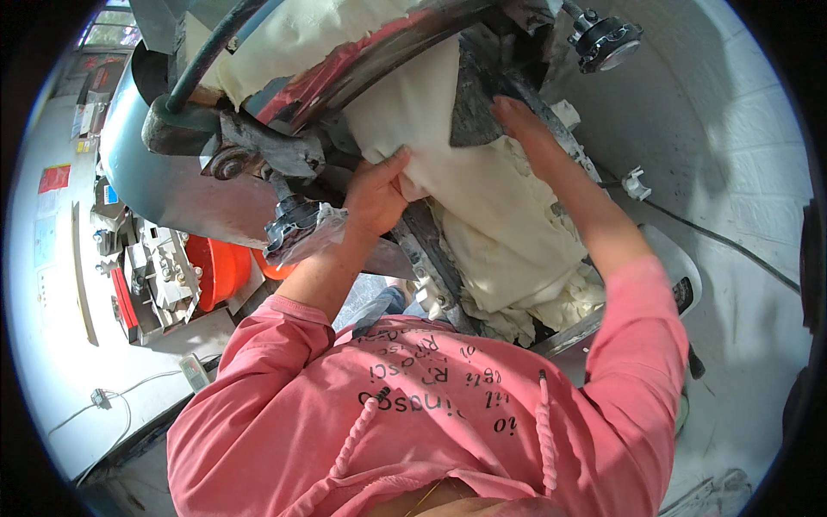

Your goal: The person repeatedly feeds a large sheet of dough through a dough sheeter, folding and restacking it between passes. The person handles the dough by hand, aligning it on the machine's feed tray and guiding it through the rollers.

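Observation:
A pale dough sheet (413, 103) comes down from the roller of a dough-sheeting machine. It runs onto a folded heap of dough (510, 239) right in front of me. My left hand (378, 194) pinches the sheet's left edge, thumb on top and the fingers partly hidden beneath. My right hand (526, 129), slightly blurred, reaches past the sheet's right side with fingers extended. Its fingertips are over a dark floured metal plate (481, 103), and no dough shows in them. More dough (316, 39) lies over the top of the machine, beside a torn pink strip (349, 64).
Adjusting knobs stand out at left, one plastic-wrapped (291, 226), and at upper right (604, 42). A rounded metal housing (174, 187) fills the left side. Orange basins (223, 271) and metal parts (165, 265) lie beyond it. A cable (723, 239) runs along the right wall.

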### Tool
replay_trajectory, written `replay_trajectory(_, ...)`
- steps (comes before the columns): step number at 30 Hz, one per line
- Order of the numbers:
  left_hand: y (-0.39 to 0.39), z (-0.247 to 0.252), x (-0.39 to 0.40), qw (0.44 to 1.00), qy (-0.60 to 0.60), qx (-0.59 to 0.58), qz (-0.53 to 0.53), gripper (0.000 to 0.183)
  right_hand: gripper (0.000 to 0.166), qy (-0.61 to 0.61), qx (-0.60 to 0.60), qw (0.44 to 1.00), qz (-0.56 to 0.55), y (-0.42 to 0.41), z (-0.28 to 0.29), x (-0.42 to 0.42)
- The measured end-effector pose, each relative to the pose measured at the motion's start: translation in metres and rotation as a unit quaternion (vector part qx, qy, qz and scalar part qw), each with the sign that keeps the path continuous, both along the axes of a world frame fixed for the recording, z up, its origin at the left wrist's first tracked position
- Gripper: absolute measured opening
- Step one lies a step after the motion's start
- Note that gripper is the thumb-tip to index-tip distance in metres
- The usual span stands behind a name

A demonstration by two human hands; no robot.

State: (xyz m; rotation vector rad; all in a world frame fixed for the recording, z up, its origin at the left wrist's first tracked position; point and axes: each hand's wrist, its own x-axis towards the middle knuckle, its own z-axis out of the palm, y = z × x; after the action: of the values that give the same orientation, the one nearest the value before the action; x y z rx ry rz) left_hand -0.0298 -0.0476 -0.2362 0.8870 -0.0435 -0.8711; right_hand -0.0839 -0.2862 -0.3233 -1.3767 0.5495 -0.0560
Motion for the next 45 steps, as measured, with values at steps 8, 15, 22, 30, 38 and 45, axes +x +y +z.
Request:
replay_trajectory(8,0.012,0.012,-0.016,0.998,0.055,0.018,-0.026,0.036,0.039,-0.100,0.374,0.917,0.095,0.026,0.016,0.038)
replay_trajectory(15,0.034,-0.001,-0.043,0.960,-0.118,0.253,0.021,0.032,0.036,-0.072,0.287,0.953,0.057,-0.012,0.067,-0.033)
replay_trajectory(22,0.037,0.015,-0.069,0.981,-0.075,0.179,-0.002,0.028,0.036,-0.085,0.238,0.967,0.012,-0.009,0.090,-0.080)
replay_trajectory(30,0.050,0.016,-0.077,0.982,-0.106,0.143,-0.071,0.026,0.029,-0.067,0.152,0.986,0.031,-0.023,0.097,-0.089)
replay_trajectory(38,0.041,0.030,-0.079,0.902,-0.184,0.306,-0.242,0.020,0.027,0.049,0.042,0.990,0.124,-0.031,0.096,-0.090)
replay_trajectory(45,0.039,0.037,-0.077,0.814,-0.370,0.286,-0.345,0.019,0.022,0.080,0.016,0.972,0.220,-0.039,0.101,-0.097)
